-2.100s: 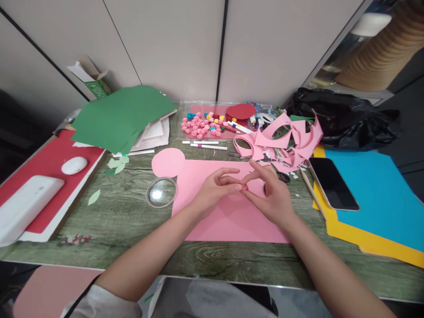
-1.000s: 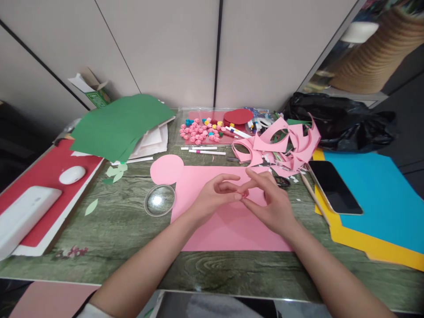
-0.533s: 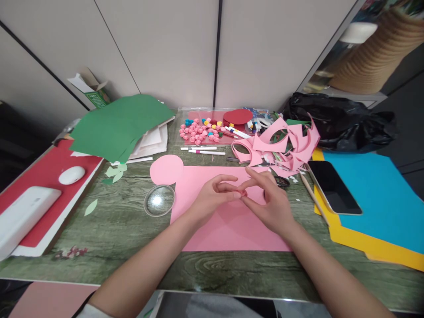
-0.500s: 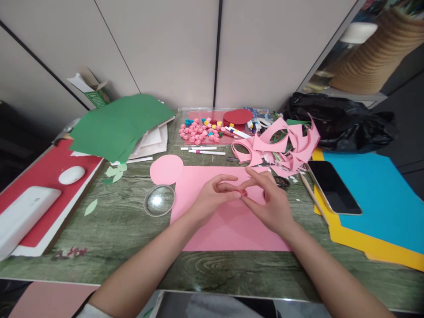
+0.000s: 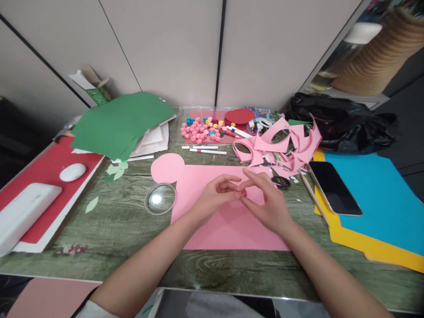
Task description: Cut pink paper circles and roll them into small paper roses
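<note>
Between my fingertips is a small pink paper coil point(image 5: 244, 193), like a rolled paper rose, mostly hidden by the fingers. My left hand point(image 5: 217, 194) pinches it from the left with thumb and fingers. From the right, my right hand point(image 5: 270, 205) has its thumb and fingers closed about the same coil. Both hands are above a pink paper sheet point(image 5: 228, 234) lying on the dark wood-patterned table. A pink paper disc point(image 5: 167, 168) overlaps the sheet's far left corner. Beside it lies a clear round lid point(image 5: 160, 199).
Behind the sheet stands a clear tray point(image 5: 179, 137) with several small paper rolls point(image 5: 198, 130). Pink paper scraps point(image 5: 274, 137) heap at the back right. A phone point(image 5: 334, 187) rests on blue paper point(image 5: 380, 198). Green paper point(image 5: 122, 119) and a white case point(image 5: 33, 212) are left.
The fingers have shifted slightly around the pink coil, and less of it shows now. Both hands stay in nearly the same place; the view has moved a little.
</note>
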Demonstrator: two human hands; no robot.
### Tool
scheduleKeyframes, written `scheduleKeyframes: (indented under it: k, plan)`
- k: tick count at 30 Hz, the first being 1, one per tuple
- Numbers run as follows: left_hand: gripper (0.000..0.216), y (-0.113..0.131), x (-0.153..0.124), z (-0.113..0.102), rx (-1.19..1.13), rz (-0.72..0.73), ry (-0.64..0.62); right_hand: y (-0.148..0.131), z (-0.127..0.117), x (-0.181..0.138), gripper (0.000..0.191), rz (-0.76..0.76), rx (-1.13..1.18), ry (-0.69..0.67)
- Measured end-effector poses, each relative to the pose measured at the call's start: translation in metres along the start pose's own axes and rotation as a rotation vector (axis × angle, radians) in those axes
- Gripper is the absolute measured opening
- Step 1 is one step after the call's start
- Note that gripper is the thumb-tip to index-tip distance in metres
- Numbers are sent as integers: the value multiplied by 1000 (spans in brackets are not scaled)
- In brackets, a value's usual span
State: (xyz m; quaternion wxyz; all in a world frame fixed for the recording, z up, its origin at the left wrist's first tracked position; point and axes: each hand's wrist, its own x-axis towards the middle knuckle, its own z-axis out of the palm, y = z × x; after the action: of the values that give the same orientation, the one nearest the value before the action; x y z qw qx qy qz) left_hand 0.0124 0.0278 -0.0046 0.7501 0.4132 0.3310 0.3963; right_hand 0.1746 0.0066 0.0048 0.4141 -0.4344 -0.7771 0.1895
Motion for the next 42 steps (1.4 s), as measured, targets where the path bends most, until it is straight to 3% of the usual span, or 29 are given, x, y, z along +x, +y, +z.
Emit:
scheduleKeyframes:
  k: [13,20,32,42]
  plan:
    - [30,-1,1,-3,-17,26,-66,0,0,1,70,0,-13,-49]
    - [29,2,2,-4,97,-2,-64,4,-3,2,73,1,-21,-183]
    - [43,-2,-2,5,-131,-28,20,4,-1,1,73,-149,-200,48]
    - [43,0,-2,6,-108,-24,65,0,-2,0,70,-62,-88,56]
